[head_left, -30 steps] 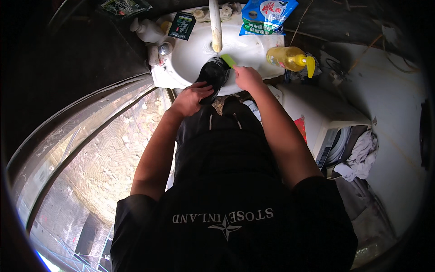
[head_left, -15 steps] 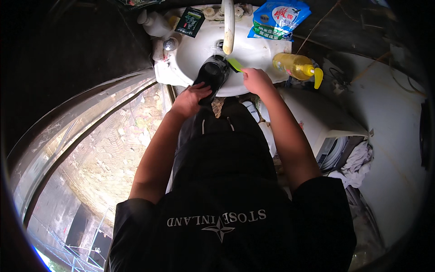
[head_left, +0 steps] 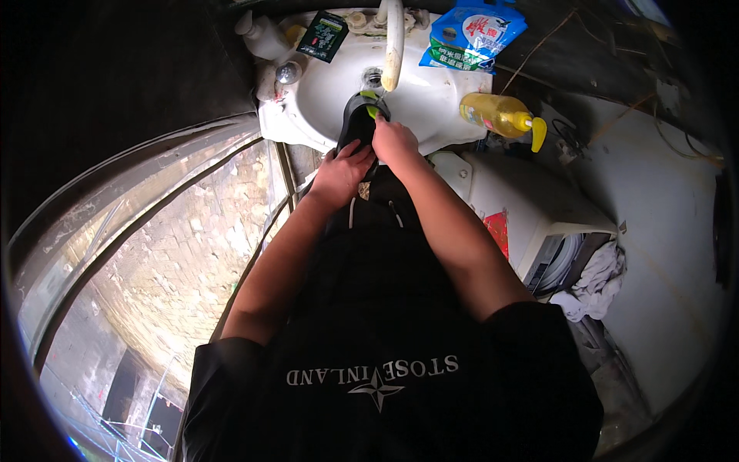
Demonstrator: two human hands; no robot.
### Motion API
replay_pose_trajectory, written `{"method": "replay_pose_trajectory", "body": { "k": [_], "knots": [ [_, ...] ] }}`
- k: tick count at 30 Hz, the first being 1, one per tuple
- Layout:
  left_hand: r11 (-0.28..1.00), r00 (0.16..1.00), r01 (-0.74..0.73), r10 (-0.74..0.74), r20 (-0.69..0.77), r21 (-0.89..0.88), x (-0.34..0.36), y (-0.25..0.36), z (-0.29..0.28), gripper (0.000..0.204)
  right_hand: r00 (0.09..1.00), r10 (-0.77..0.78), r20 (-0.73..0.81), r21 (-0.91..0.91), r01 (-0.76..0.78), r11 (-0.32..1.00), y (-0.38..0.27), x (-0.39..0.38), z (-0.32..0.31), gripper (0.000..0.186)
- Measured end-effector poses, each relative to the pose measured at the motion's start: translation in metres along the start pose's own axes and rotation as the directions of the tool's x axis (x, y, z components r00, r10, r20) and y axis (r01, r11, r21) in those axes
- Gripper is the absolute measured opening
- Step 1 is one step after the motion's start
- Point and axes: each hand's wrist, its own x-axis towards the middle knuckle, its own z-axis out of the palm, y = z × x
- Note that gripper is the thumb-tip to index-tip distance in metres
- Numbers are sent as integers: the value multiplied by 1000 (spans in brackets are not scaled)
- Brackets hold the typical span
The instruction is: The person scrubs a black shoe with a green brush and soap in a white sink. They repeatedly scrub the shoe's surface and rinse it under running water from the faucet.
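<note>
A black shoe lies over the near rim of the white washbasin, its far end reaching toward the drain. My left hand grips the shoe's near end, fingers along its side. In my right hand is a bright green brush, closed round its handle. The brush's far end shows at the shoe's opening; its bristles are hidden. Just beyond hangs the pale tap spout, and a thin trickle of water seems to fall from it.
A blue washing powder bag and a yellow pump bottle rest at the basin's right. To the left are a dark green packet and a white bottle. A white washing machine stands at right, a window at left.
My right hand has moved left, bringing the brush from beside the shoe onto its opening. The shoe has turned a little more upright in view, and my left hand has shifted right and nearer.
</note>
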Motion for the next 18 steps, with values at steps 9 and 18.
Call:
{"method": "replay_pose_trajectory", "body": {
  "k": [9, 18],
  "knots": [
    [384, 790, 391, -607, 91, -837, -34, -4, 27, 91, 977, 109, 185, -53, -101, 993, -17, 2, -12, 47],
    [-514, 843, 123, -397, 363, -849, -15, 13, 31, 41, 990, 108, 95, -95, -99, 991, -42, 12, -3, 44]
  ]
}}
